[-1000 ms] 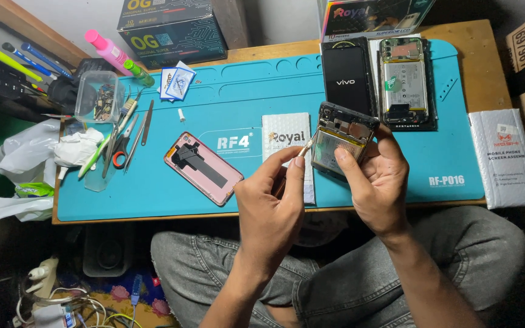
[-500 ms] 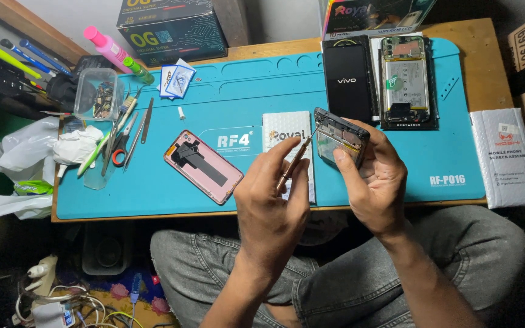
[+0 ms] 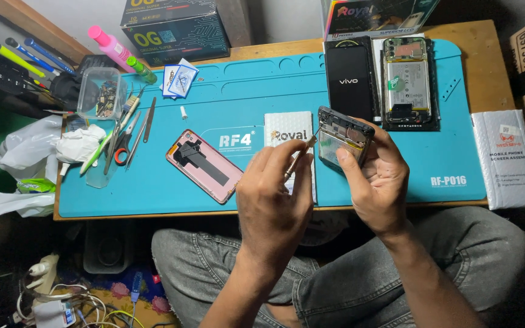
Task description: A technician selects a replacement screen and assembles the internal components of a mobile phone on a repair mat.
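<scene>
opened dark phone frame with exposed internals [image 3: 343, 138] | clamped in right hand [image 3: 377, 182], above blue silicone repair mat [image 3: 262, 91] | left hand [image 3: 274, 200] pinching thin metal tool [image 3: 300, 155], tip at frame's left edge

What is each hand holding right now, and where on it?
Right hand grips the opened dark phone frame by its lower end. Left hand pinches a thin metal tool near its tip.

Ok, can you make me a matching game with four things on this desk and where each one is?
Things:
1. opened phone
2. thin tool
3. pink back cover
4. scissors

Places:
A. lying flat on the blue mat, left of the hands
B. held in the right hand
C. among the tools at the mat's left edge
D. held in the left hand

Pairs: 1-B, 2-D, 3-A, 4-C
</scene>
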